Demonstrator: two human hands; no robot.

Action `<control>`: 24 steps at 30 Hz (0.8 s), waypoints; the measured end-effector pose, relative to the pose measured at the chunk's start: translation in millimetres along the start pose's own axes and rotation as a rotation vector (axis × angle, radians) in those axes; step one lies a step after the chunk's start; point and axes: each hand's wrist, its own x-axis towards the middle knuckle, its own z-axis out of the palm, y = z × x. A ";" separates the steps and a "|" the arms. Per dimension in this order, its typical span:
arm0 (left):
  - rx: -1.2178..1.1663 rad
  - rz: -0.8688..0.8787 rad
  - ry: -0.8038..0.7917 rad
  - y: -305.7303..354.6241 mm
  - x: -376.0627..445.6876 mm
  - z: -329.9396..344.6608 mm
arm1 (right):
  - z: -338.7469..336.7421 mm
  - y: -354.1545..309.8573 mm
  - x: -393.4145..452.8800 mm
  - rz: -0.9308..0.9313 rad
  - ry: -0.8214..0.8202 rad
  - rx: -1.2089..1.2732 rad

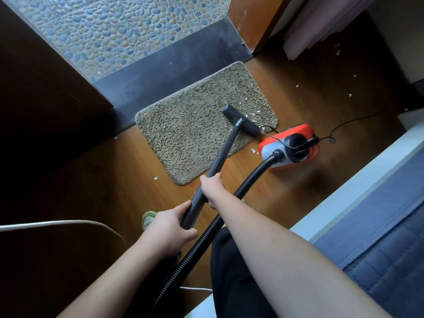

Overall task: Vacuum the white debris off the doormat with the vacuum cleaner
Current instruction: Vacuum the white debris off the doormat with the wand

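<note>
A shaggy beige doormat lies on the wooden floor in front of a dark threshold. The vacuum's black floor head rests on the mat's right part, with small white debris beside it near the right edge. A black wand runs from the head back to me. My right hand grips the wand higher up, and my left hand grips its lower end. The ribbed hose curves to the red and grey vacuum body just right of the mat.
White scraps lie on the wooden floor around the mat and farther right. A black power cord trails right of the vacuum. A bed with blue bedding fills the right side. A dark door stands left; pebble tiles lie beyond the threshold.
</note>
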 end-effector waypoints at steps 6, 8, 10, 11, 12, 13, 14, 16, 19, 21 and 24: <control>-0.028 0.003 -0.009 12.9 5.9 1.0 | -13.9 -8.0 6.8 -0.013 0.030 -0.044; -0.042 -0.002 -0.014 18.7 9.6 1.0 | -16.7 -12.0 11.4 -0.014 0.035 -0.045; -0.038 0.007 -0.007 23.5 13.4 0.5 | -19.6 -16.1 13.8 -0.025 0.041 -0.028; -0.039 0.012 -0.007 25.3 14.7 0.1 | -21.1 -17.7 15.6 -0.032 0.043 -0.020; -0.042 0.018 -0.010 26.9 16.0 -0.4 | -22.7 -19.3 16.1 -0.035 0.043 -0.021; -0.043 0.022 -0.013 28.1 17.3 -0.8 | -23.6 -20.7 17.3 -0.038 0.042 -0.021; -0.044 0.025 -0.016 29.2 18.8 -1.2 | -24.5 -21.9 17.7 -0.037 0.042 -0.016; -0.044 0.025 -0.019 30.9 21.5 -1.8 | -25.2 -24.1 19.6 -0.036 0.039 -0.003; -0.022 0.029 -0.014 31.5 23.5 -2.0 | -26.1 -24.5 20.0 -0.038 0.041 0.001; -0.033 0.024 -0.018 29.3 21.9 -1.7 | -25.6 -22.5 19.4 -0.036 0.041 -0.014; -0.017 0.018 -0.020 21.7 17.0 -2.8 | -21.8 -17.6 13.2 -0.015 0.026 -0.042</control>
